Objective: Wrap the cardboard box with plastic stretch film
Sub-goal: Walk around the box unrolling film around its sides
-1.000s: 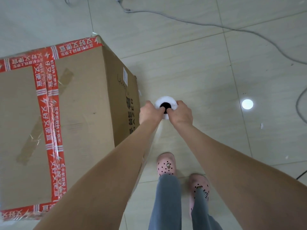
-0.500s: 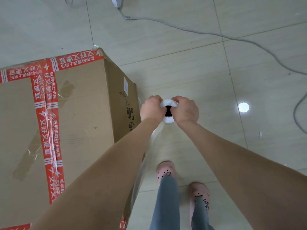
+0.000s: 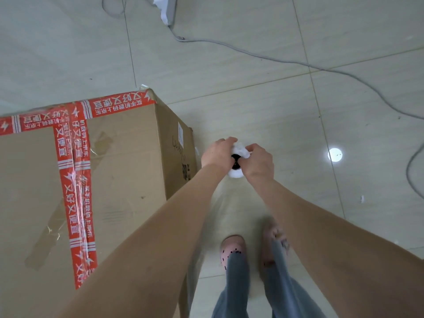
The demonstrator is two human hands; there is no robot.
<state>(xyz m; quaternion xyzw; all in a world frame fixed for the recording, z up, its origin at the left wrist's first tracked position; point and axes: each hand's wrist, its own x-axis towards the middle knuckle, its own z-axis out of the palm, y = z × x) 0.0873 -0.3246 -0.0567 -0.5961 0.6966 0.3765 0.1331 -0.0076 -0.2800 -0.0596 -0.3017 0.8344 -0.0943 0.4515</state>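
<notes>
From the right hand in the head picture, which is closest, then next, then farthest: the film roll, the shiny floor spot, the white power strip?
1. film roll, gripped by the right hand.
2. shiny floor spot, on the tiles to its right.
3. white power strip, far ahead, at the top edge.

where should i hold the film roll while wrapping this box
By its top end, one hand from each side, as the left hand and right hand do. The stretch film roll is upright beside the cardboard box, its hollow core facing up, likely giving a firm hold.
</notes>
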